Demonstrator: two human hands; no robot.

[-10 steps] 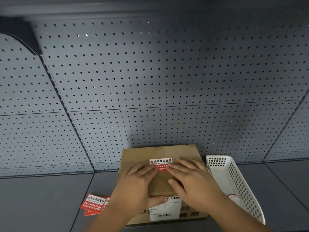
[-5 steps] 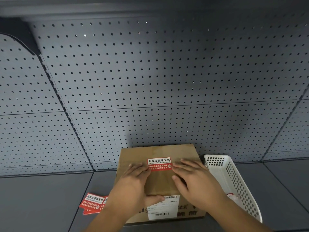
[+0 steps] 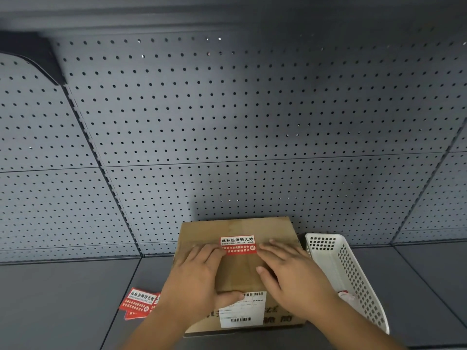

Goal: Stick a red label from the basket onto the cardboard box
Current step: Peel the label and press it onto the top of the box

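A brown cardboard box [image 3: 237, 228] stands on the dark shelf, against the pegboard back wall. A red and white label [image 3: 238, 245] lies flat on the box's top. My left hand [image 3: 199, 276] rests flat on the box, its fingertips at the label's left edge and its thumb on a white shipping label [image 3: 242, 310]. My right hand [image 3: 290, 271] lies flat too, fingers spread, fingertips at the label's right edge. Neither hand holds anything. A white perforated basket [image 3: 353, 276] stands just right of the box, with a bit of red showing inside [image 3: 343, 293].
Several loose red labels [image 3: 140, 303] lie on the shelf [image 3: 63, 299] left of the box. The grey pegboard wall [image 3: 227, 122] rises right behind the box. A dark bracket [image 3: 32, 54] sits at the upper left.
Both hands have slid outward from the middle of the red label to its two ends, uncovering its lower red half. The box and basket have stayed put.
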